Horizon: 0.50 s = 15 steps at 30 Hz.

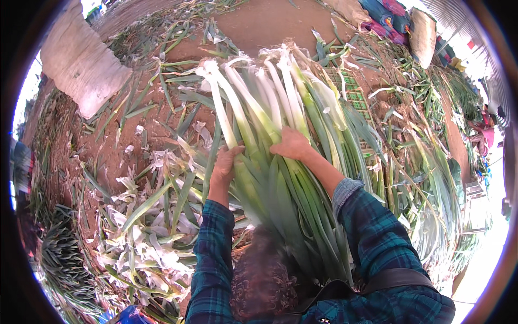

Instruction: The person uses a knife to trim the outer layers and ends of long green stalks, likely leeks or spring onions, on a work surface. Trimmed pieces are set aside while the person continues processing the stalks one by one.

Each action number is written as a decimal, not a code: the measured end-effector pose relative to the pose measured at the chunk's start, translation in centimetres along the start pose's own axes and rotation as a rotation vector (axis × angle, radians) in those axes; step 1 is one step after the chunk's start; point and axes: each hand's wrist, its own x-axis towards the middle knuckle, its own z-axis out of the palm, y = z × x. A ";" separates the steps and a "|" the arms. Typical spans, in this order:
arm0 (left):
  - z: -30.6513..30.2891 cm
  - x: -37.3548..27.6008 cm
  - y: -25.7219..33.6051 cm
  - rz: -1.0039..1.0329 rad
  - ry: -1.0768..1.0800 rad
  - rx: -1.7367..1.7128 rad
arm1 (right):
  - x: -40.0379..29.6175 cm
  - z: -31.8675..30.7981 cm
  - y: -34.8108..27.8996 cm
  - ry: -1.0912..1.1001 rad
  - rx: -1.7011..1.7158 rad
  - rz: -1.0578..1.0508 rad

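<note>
A bundle of leeks (253,117) lies before me, its white root ends pointing away and its green leaves running back towards my lap. My left hand (226,163) grips the left side of the bundle where white turns to green. Across the middle stalks, my right hand (292,144) is closed from above, thumb to the left. Both hands are at about the same height on the stalks. More leeks (330,117) with yellowing outer leaves lie just right of my right hand, over a green plastic crate (356,95) that is partly covered.
Peeled skins and leaf scraps (141,251) litter the dirt floor on the left. A heap of leeks (431,198) lies on the right, a dark green pile (66,255) at lower left. Sacks (81,60) stand at the far left and right. A person (483,133) sits far right.
</note>
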 end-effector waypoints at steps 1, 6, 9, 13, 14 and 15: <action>-0.3 0.1 0.0 -0.009 -0.007 -0.054 | 0.1 -0.2 -0.2 -0.043 0.028 0.001; -1.2 -0.5 0.0 0.016 -0.052 -0.050 | -0.2 -0.4 -1.0 -0.082 0.138 0.049; 2.0 -1.4 0.4 0.061 -0.132 -0.110 | 0.5 -0.7 1.3 -0.130 0.521 0.057; 2.9 -4.1 1.5 0.093 -0.161 -0.199 | -3.2 -2.9 -1.3 -0.189 0.793 0.099; 3.0 -5.2 1.8 0.101 -0.156 -0.215 | -4.7 -3.8 -2.4 -0.235 0.827 0.050; 3.5 -6.1 2.5 0.116 -0.162 -0.224 | -5.8 -4.7 -3.1 -0.269 0.863 -0.006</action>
